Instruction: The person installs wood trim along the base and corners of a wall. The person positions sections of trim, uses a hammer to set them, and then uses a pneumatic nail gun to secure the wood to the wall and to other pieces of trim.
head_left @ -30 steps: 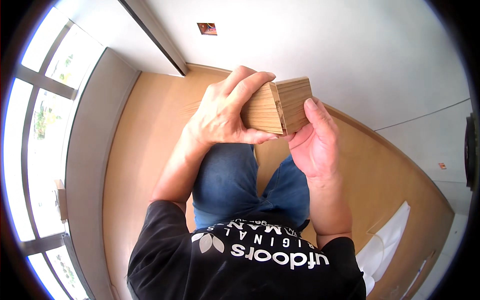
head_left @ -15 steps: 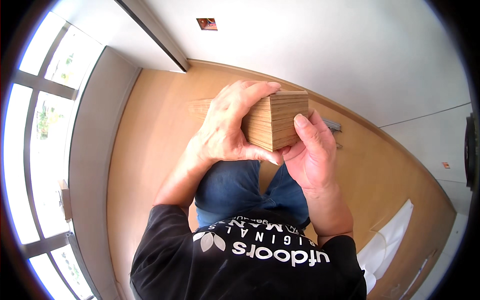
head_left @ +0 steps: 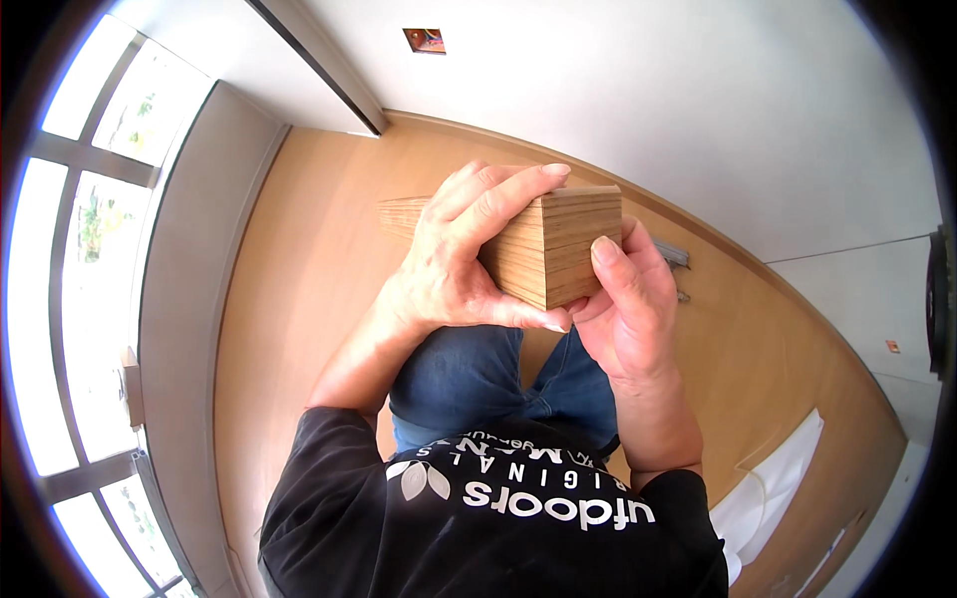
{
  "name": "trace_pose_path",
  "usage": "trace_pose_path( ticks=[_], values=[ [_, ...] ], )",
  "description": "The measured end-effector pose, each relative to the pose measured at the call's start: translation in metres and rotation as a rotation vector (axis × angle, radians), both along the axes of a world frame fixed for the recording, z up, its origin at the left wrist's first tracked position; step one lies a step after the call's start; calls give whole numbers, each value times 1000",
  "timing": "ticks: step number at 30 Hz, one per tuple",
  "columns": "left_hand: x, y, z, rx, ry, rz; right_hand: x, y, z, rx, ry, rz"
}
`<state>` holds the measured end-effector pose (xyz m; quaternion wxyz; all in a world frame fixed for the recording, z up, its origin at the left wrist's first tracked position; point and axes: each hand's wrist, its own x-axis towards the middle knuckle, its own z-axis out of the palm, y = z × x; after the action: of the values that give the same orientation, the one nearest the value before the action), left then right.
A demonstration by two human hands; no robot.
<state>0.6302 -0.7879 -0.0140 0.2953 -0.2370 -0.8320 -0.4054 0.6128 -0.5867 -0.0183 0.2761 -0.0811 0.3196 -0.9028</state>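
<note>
A long wood-grain beam (head_left: 576,234) with square-cut edges is held up above my thighs, its near end toward me. My left hand (head_left: 454,254) is closed around its side, fingers over the top and thumb along the lower edge. Beyond that hand a narrower stretch of the wood grain shows at the left. My right hand (head_left: 638,314) grips the right side of the end, with its thumb on the end face and other fingers partly hidden behind. Whether the beam is solid or hollow cannot be seen.
Behind my right hand a grey metal piece (head_left: 673,254) lies on the wooden floor (head_left: 309,249). A white sheet (head_left: 773,478) rests at the lower right. The white wall (head_left: 648,90) ahead has a small open socket box (head_left: 426,40). Windows (head_left: 100,229) line the left side.
The view has shifted slightly. The beam has tilted a little, and more of its far left stretch shows past my left hand. Both hands keep nearly the same hold.
</note>
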Motion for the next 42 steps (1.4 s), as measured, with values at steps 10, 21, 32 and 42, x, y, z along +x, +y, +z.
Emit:
trace_pose_path(
  ticks=[10, 21, 32, 42],
  values=[
    [0, 1, 3, 1, -31, 56, -8, 1, -2, 116, 1, 7],
    [-5, -9, 0, 19, -99, 82, -21, -10, -5, 129, -72, 77],
    [-12, -18, -4, -14, -121, 49, -28, -12, -16, 57, -166, 146],
    [-10, -30, -13, -97, -196, 94, -28, -22, -25, 63, -149, 134]
  ],
)
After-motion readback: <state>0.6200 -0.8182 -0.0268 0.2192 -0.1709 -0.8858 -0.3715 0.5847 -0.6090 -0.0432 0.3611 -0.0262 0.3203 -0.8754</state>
